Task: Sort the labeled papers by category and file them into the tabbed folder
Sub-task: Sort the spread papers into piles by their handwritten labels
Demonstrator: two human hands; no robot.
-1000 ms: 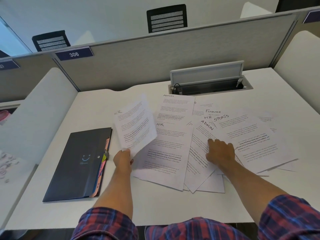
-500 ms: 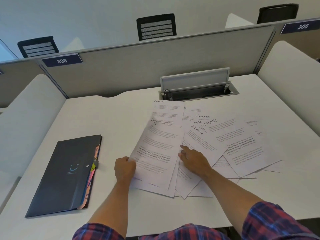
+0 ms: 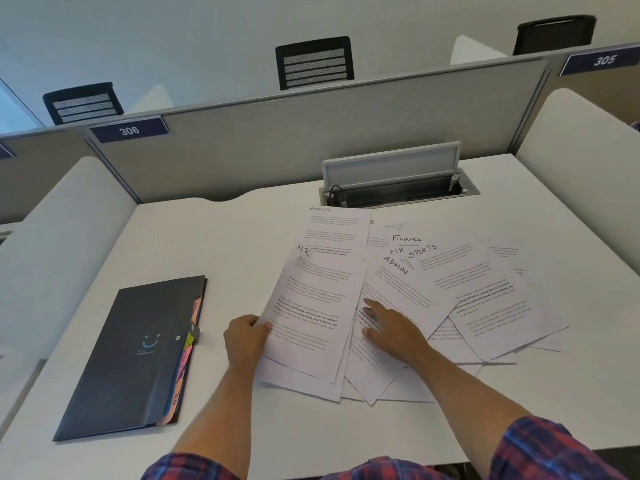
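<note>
Several printed sheets lie fanned over the white desk (image 3: 242, 237), hand-labelled ADMIN, HR, FINANCE and SPORTS. My left hand (image 3: 246, 337) pinches the left edge of the top sheet marked HR (image 3: 311, 306), which lies on another sheet. My right hand (image 3: 391, 330) rests flat, fingers spread, on the ADMIN sheet (image 3: 398, 289) beside it. A SPORTS sheet (image 3: 485, 296) overlaps to the right. A dark tabbed folder (image 3: 138, 355) with coloured tabs along its right edge lies shut at the left, apart from the papers.
An open cable hatch (image 3: 398, 181) with a raised lid sits at the back of the desk. Grey partitions with number plates 306 and 305 and white side panels wall in the desk. Black chair backs stand beyond.
My left hand brought the raised HR sheet down onto the pile at the left. My right hand slid leftward across the sheets toward it. The view tilted up.
</note>
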